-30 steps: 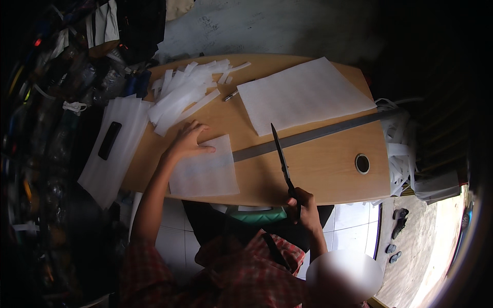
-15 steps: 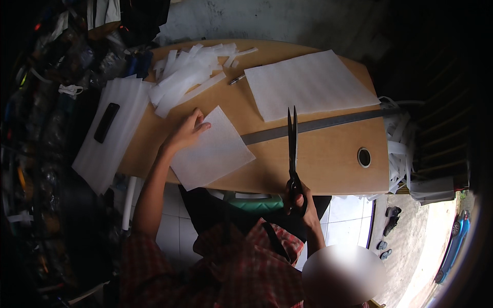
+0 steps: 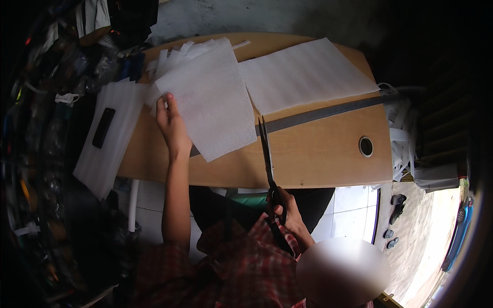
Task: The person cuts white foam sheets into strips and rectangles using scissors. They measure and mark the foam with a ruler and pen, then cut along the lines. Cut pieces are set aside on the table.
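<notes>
My left hand (image 3: 172, 123) pinches the left edge of a white foam sheet (image 3: 218, 105) between thumb and fingers. The sheet is lifted off the table and tilted, covering part of a heap of foam strips (image 3: 179, 53). My right hand (image 3: 291, 213) grips black-handled scissors (image 3: 267, 154) at the near table edge. Their long dark blades point away from me, with the tips slightly parted just right of the sheet's lower corner, apart from it. A larger foam sheet (image 3: 310, 76) lies flat at the far right, beyond a long grey metal strip (image 3: 323, 111).
More foam sheets (image 3: 115, 110) overhang the wooden table (image 3: 318, 159) at its left end, with a dark phone (image 3: 104, 128) on top. A round hole (image 3: 365, 146) sits at the right. Foam offcuts (image 3: 403, 138) hang past the right edge. Dark clutter fills the far left.
My left hand has raised the foam sheet from the table and carried it away from me, over the strips. My right hand has brought the scissors leftward. The pen is now hidden.
</notes>
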Demonstrator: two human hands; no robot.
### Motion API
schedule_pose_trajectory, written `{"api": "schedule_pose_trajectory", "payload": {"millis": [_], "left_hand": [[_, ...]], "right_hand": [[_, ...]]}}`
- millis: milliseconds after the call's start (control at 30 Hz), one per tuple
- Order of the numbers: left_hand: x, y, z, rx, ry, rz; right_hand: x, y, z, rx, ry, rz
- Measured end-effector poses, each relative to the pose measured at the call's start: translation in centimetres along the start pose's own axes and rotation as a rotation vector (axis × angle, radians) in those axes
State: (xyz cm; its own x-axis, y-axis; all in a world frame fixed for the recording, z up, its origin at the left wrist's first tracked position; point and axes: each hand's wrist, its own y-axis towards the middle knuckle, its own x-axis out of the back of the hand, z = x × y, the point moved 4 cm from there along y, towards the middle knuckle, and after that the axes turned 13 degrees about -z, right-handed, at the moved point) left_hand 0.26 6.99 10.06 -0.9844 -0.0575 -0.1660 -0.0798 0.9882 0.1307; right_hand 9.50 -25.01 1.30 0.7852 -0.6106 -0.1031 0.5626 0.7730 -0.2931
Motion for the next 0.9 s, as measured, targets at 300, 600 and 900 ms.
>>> {"api": "schedule_pose_trajectory", "payload": {"millis": [300,600,900], "left_hand": [[-1.5,-5.8,0.4,0.049,0.094,0.193],[-2.9,-6.6,-16.9,-0.926,-0.118,0.374],[-5.2,-10.0,-22.5,-1.323,-0.294,0.935]], "right_hand": [[-0.3,4.2,3.9,0.026,0.139,-0.226],[1.1,5.3,2.7,0.042,0.177,-0.272],[1.5,5.9,2.6,0.056,0.132,-0.298]]}}
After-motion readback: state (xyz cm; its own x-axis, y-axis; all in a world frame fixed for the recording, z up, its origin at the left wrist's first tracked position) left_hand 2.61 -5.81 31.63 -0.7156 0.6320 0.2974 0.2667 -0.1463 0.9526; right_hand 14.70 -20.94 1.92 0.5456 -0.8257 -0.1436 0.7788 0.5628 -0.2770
